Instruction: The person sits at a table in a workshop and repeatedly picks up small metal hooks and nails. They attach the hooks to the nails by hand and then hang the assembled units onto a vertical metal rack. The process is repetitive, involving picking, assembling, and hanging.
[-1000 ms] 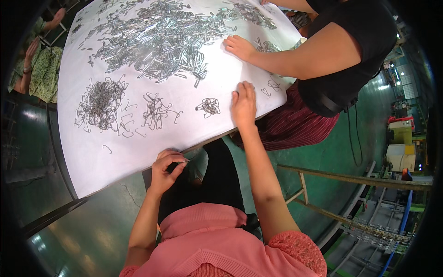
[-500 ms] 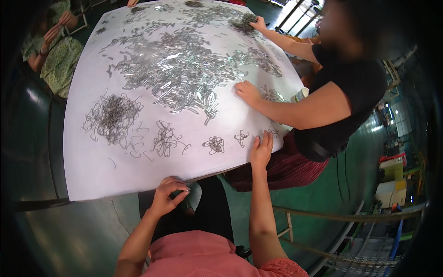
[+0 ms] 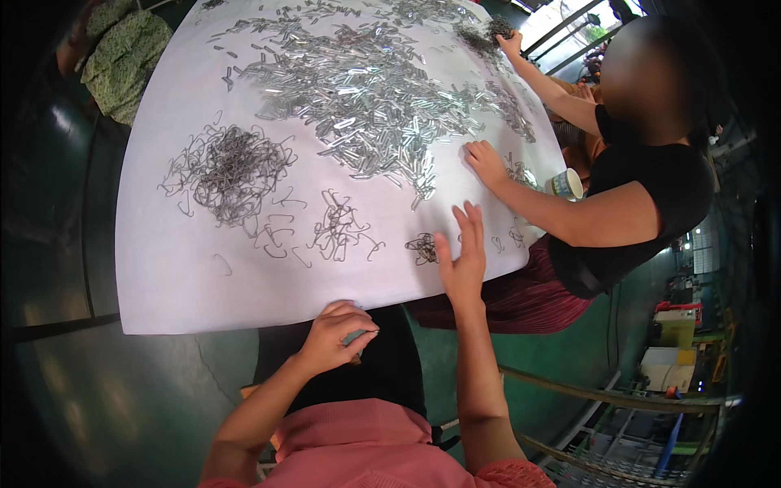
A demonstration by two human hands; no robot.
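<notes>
My right hand point(image 3: 463, 264) is over the near right part of the white-covered table point(image 3: 179, 293), palm down with fingers apart. It holds nothing I can see. Just left of its thumb lies a small bunch of bent wire hooks point(image 3: 421, 247). My left hand point(image 3: 338, 335) is at the table's near edge, fingers curled and thumb pressed to the forefinger; whatever is in the pinch is too small to name. Farther left are a loose cluster of wire hooks point(image 3: 340, 230) and a larger tangled heap of hooks point(image 3: 232, 172).
Shiny elongated metal pieces point(image 3: 366, 102) spread across the middle. At right, a co-worker in black point(image 3: 643, 191) rests one hand on the table and grips a dark wire clump point(image 3: 499, 31) with the other. A paper cup point(image 3: 567, 185) stands by the right edge.
My right hand has moved left across the table toward the small bunch of hooks, its fingers spreading. My left hand keeps its pinch. The whole view has shifted.
</notes>
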